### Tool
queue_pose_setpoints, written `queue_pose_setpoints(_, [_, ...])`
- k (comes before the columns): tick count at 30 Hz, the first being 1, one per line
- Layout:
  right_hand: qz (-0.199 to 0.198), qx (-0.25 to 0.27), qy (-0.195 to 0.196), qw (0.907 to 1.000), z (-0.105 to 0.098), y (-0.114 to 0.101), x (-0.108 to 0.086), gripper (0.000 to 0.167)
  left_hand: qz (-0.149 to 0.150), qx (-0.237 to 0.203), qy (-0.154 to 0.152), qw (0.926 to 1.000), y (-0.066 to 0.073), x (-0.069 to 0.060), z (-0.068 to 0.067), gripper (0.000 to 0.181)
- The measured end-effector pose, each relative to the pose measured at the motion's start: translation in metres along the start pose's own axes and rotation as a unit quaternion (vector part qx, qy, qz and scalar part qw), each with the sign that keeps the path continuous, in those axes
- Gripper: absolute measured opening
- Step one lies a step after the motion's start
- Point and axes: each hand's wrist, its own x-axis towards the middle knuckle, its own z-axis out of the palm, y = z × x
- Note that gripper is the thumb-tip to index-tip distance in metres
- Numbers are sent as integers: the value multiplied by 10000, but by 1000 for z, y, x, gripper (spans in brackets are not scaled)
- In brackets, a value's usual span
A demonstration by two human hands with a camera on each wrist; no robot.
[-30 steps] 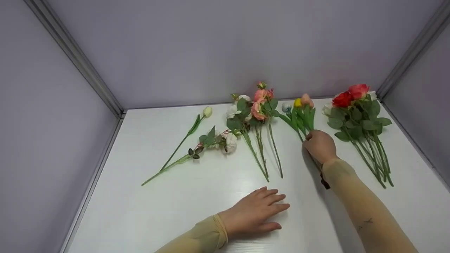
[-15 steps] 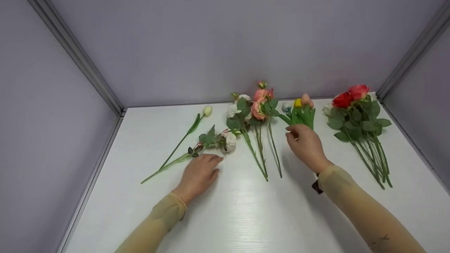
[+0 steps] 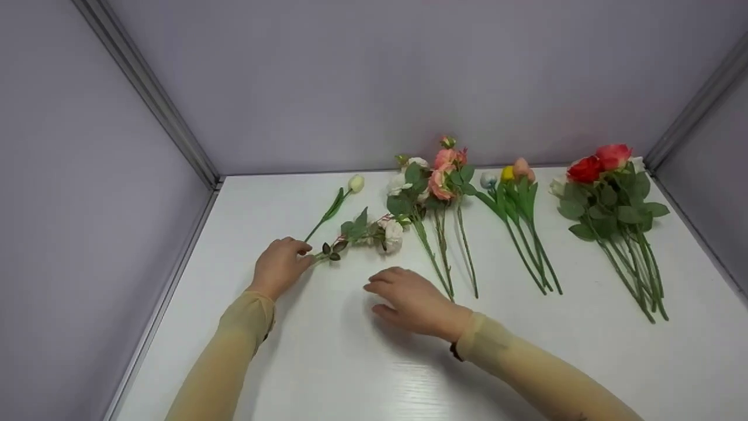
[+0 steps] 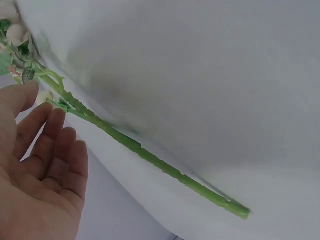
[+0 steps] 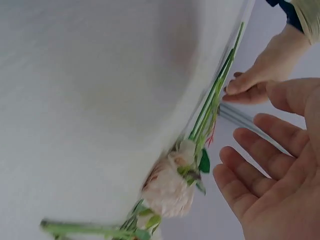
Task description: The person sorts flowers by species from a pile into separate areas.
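Note:
My left hand (image 3: 279, 268) is over the stems of a pale pink rose spray (image 3: 392, 235) and a white tulip (image 3: 356, 183). In the left wrist view its loosely bent fingers lie close to the green rose stem (image 4: 165, 167), with thumb and fingertips apart. Whether they touch a stem, I cannot tell. Farther right, my right hand (image 3: 418, 304) hovers over the table with relaxed fingers and holds nothing. Between the hands and the back wall lie white roses (image 3: 398, 184) and coral roses (image 3: 442, 182), their stems pointing toward me.
Tulips with blue, yellow and pink heads (image 3: 521, 196) lie right of the coral roses. A bunch of red and white roses (image 3: 608, 199) is at the far right of the white table (image 3: 327, 374). Grey panels (image 3: 374, 82) enclose the back and sides.
My right hand has left the tulips on the right and come across to the left. My left hand has moved left from the table's middle to the white tulip and pale rose stems.

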Motion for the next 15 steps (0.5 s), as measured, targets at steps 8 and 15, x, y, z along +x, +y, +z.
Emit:
queue_pose_setpoints(8, [-524,-621,-448,9957,26,-25,7,35,-435,-461,-850,9944,4,18,-4,22])
queue_pose_setpoints(15, [-621,-693,-349,9951,30,-21,0,31,-254,-286,-1180,9923,8,21,-6,20])
